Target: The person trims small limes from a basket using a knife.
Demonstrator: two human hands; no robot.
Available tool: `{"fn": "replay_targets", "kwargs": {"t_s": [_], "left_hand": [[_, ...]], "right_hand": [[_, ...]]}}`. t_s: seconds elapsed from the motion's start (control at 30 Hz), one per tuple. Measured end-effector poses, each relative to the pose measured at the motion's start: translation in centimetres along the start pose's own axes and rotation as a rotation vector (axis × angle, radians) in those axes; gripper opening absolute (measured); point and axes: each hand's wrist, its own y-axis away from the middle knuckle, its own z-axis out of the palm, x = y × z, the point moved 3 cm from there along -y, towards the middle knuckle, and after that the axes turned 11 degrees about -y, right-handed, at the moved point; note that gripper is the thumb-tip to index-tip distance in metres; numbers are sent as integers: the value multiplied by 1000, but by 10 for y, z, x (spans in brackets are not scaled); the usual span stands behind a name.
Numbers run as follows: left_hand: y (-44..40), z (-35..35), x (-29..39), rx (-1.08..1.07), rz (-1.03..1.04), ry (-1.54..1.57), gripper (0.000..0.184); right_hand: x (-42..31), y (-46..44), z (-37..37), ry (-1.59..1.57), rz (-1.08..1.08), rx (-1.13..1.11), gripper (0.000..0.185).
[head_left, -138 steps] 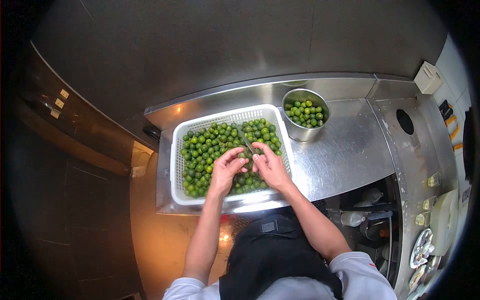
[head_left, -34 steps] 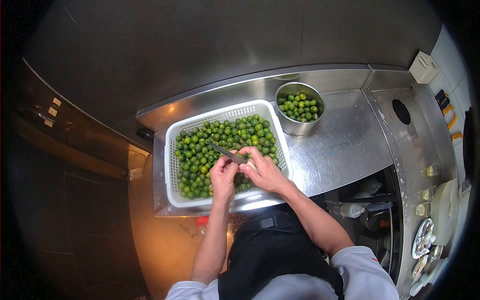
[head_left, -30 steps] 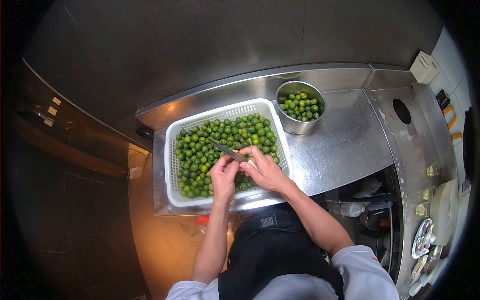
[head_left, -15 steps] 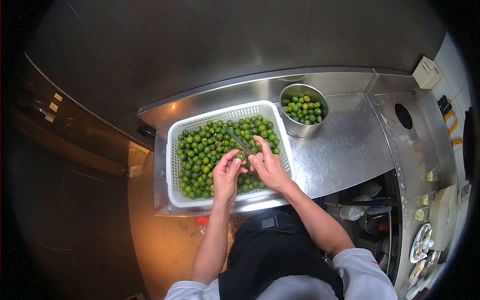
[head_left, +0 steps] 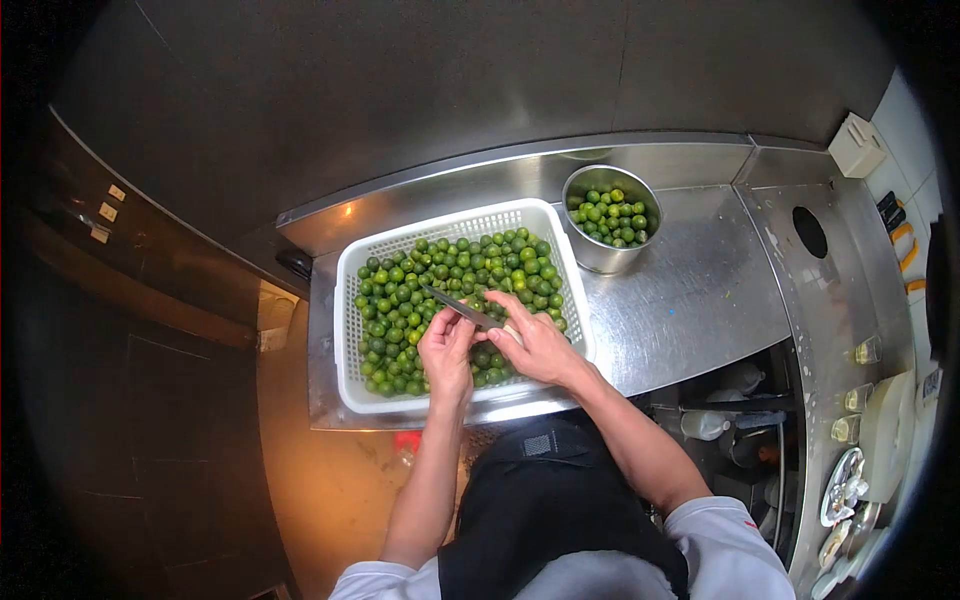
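Observation:
My right hand (head_left: pixel 545 350) is closed round the pale handle of a small knife (head_left: pixel 463 309), its blade slanting up and left across the fingertips of my left hand (head_left: pixel 447 350). Those left fingers are pinched on a small green lime, which the blade and fingers now mostly hide; it showed there half a second ago. Both hands hover over the near part of a white plastic basket (head_left: pixel 349 375) with slotted sides. Loose green limes (head_left: pixel 400 315) fill much of it, a few of them yellowish.
Right of the basket, a steel pot (head_left: pixel 606 258) holds more limes on the steel counter (head_left: pixel 690 280). A raised metal ledge runs along the back wall. Further right, a side counter has a round dark hole (head_left: pixel 808 232), glasses (head_left: pixel 845 430) and plates (head_left: pixel 842 488).
The knife has swung lower and flatter, its blade now lying over my left fingertips. My right hand has turned slightly. The lime between my left fingers has gone out of sight.

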Motion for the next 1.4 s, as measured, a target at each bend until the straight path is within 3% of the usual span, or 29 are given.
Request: {"fn": "replay_targets", "kwargs": {"t_s": [0.27, 0.47, 0.77, 1.07, 1.27, 1.4], "left_hand": [[-2, -3, 4, 127, 89, -25, 24], [9, 8, 14, 83, 62, -223, 25], [6, 6, 7, 44, 58, -136, 26], [8, 13, 8, -30, 75, -197, 28], [6, 11, 8, -85, 18, -200, 29], [6, 8, 15, 124, -28, -50, 30]], "right_hand": [[15, -2, 6, 6, -71, 3, 50], [13, -4, 5, -28, -35, 43, 48], [14, -5, 5, 7, -128, 64, 39], [22, -7, 1, -251, 52, 67, 27], [30, -8, 1, -609, 177, -48, 27], [32, -11, 4, -715, 163, -11, 29]]}}
